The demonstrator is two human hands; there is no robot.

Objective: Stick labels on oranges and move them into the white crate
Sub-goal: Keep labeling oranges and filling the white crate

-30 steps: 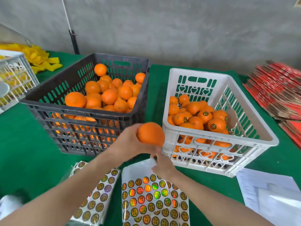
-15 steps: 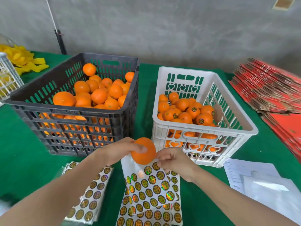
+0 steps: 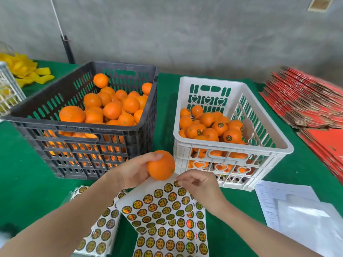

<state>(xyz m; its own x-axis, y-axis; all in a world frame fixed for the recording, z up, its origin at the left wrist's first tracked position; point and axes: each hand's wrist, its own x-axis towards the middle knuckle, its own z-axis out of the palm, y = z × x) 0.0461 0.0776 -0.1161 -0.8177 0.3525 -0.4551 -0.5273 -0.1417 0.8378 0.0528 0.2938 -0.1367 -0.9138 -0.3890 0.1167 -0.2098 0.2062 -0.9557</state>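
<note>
In the head view, my left hand (image 3: 137, 171) gripped an orange (image 3: 161, 165) just above the sticker sheet (image 3: 163, 210). My right hand (image 3: 198, 184) was just beside the orange and a bit lower. It pinched a round label (image 3: 177, 183) at the sheet's top edge. The white crate (image 3: 222, 144) sat close behind, to the right.

The green-covered counter (image 3: 167, 101) carries a black crate (image 3: 78, 127) beside a white crate (image 3: 282, 145), label sheets (image 3: 167, 219) nearest me, white papers (image 3: 297, 210) and red flattened cartons (image 3: 306, 102) rightward, yellow strips (image 3: 27, 71) far left.
</note>
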